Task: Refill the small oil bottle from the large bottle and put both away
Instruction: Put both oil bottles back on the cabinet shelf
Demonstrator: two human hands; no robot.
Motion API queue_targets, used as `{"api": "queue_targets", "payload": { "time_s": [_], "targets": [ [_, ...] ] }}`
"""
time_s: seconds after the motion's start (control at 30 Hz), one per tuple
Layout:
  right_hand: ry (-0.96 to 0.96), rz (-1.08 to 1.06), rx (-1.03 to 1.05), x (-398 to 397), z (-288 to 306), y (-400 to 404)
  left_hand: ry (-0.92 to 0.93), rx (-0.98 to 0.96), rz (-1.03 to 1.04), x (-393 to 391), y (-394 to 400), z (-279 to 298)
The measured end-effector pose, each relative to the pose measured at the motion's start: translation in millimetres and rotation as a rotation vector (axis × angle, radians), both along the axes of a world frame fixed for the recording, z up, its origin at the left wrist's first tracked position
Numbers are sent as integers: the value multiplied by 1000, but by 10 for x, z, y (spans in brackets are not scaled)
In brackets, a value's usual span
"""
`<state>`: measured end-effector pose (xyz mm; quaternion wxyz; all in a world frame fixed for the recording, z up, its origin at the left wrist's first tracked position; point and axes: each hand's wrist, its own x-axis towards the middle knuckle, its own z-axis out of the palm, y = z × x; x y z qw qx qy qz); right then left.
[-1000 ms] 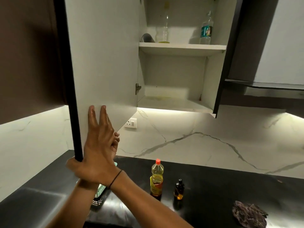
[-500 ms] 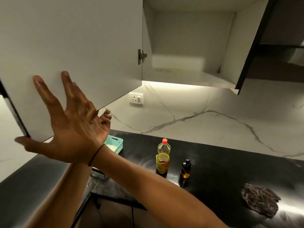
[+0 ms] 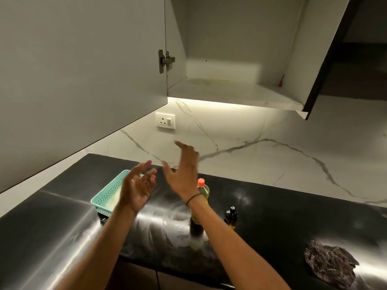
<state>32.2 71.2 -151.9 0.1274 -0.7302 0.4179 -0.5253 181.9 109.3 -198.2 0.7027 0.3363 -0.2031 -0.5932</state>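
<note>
1. Both hands are hovering empty above the dark counter (image 3: 293,216), the left hand (image 3: 137,190) loosely spread, the right hand (image 3: 184,174) flat, fingers extended.
2. The large bottle (image 3: 203,190) and the small oil bottle (image 3: 231,216) are standing side by side below the open cabinet (image 3: 230,91).

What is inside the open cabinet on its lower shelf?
The lower shelf shows only a faint yellowish stain and something small and red in the right corner. Anything higher is out of frame.
</note>
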Motion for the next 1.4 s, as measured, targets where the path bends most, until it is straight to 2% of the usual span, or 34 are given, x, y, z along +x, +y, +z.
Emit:
{"api": "queue_targets", "payload": {
  "time_s": [0.03, 0.1, 0.2, 0.27, 0.37, 0.63, 0.7, 0.77, 0.87, 0.93, 1.03, 1.17, 1.4],
  "targets": [
    [123, -107, 114, -169, -184, -229, -5, 56, 15, -45, -39, -85],
    [374, -184, 361, -464, -445, -569, -2, 165, 30, -193, -88, -280],
    [732, -99, 577, -629, -657, -828, -48, 296, 13, -446, -196, -550],
    [855, -49, 667, -666, -722, -954, -78, 328, -19, -558, -273, -646],
    [929, -7, 674, -702, -780, -1117, -141, 360, -63, -693, -395, -714],
    [907, 127, 564, -788, -890, -1303, -235, 390, -58, -781, -516, -926],
    [923, 172, 569, -796, -872, -1325, -306, 399, -97, -748, -508, -1020],
    [947, 209, 560, -802, -806, -1342, -467, 394, -158, -712, -528, -1075],
    [953, 236, 532, -793, -583, -1338, -900, 319, -254, -669, -587, -1124],
    [939, 252, 526, -795, -315, -1320, -1150, 197, -293, -705, -647, -1071],
    [876, 310, 523, -787, 246, -1308, -1333, -4, -224, -821, -773, -831],
    [810, 369, 469, -815, 1165, -1170, -1333, -168, -4, -915, -921, -280],
    [708, 376, 286, -960, 2643, -892, -1321, -281, 307, -971, -958, 1009]
  ]
}}
